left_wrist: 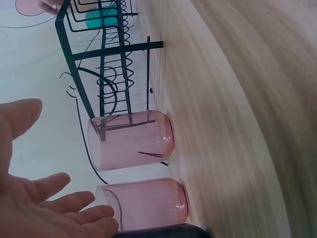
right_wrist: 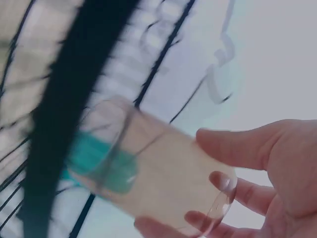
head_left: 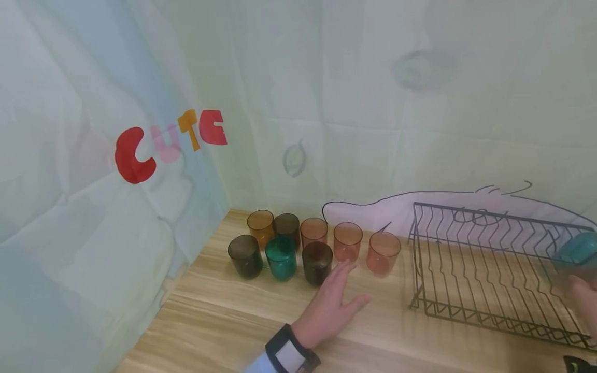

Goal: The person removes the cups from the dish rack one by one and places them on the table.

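Note:
My left hand (head_left: 326,305) is over the table, fingers extended and thumb spread, holding nothing. It is nearest a dark smoky glass (head_left: 317,264) and a pink glass (head_left: 347,243); a second pink glass (head_left: 383,254) stands to the right. In the left wrist view, the fingertips overlap the rim of one pink glass (left_wrist: 148,206). At the right edge of the head view my right hand (head_left: 585,300) is partly cut off. The right wrist view shows the right hand (right_wrist: 252,183) gripping a clear, pale-tinted glass (right_wrist: 168,173), tilted beside the black wire dish rack (right_wrist: 59,124). Behind it appears a teal glass (right_wrist: 81,156).
More glasses stand in the left group: an amber glass (head_left: 261,230), a teal glass (head_left: 281,259), a dark glass (head_left: 245,256) and others. A black wire dish rack (head_left: 420,269) occupies the right. Hung sheets (head_left: 280,103) bound the wooden table (head_left: 205,316) behind and left.

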`<state>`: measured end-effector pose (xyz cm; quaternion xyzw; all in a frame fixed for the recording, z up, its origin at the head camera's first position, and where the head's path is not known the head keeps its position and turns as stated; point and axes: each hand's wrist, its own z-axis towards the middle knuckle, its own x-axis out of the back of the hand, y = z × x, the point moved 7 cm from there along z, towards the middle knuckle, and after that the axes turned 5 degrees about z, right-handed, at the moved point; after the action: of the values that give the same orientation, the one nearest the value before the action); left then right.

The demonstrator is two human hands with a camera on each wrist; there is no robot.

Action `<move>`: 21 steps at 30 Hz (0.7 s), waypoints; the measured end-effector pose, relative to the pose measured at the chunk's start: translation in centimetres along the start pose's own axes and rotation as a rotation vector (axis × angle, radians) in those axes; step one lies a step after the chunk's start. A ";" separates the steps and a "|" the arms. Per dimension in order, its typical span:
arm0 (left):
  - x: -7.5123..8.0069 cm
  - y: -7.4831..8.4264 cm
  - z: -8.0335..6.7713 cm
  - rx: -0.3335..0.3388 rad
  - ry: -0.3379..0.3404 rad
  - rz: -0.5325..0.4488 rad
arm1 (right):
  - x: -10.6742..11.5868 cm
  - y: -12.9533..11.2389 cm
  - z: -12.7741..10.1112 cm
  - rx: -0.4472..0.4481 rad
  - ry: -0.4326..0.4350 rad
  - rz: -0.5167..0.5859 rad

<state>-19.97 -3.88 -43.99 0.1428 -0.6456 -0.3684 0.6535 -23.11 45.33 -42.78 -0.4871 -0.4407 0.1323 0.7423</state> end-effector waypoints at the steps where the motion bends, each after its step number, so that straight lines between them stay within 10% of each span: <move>1: 0.1 0.1 0.1 0.006 0.003 -0.004 | 0.0 -1.3 -0.8 0.023 -0.015 -0.014; 9: 0.4 0.3 0.2 0.039 0.025 -0.066 | -1.9 -14.2 -9.9 0.278 -0.177 -0.270; 21: 0.2 0.3 0.7 0.102 0.012 -0.223 | -7.3 -20.1 -16.3 0.576 -0.272 -0.002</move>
<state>-20.60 -3.58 -43.56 0.2490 -0.6399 -0.4044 0.6042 -19.21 20.99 -31.92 -0.2345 -0.4807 0.3149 0.7841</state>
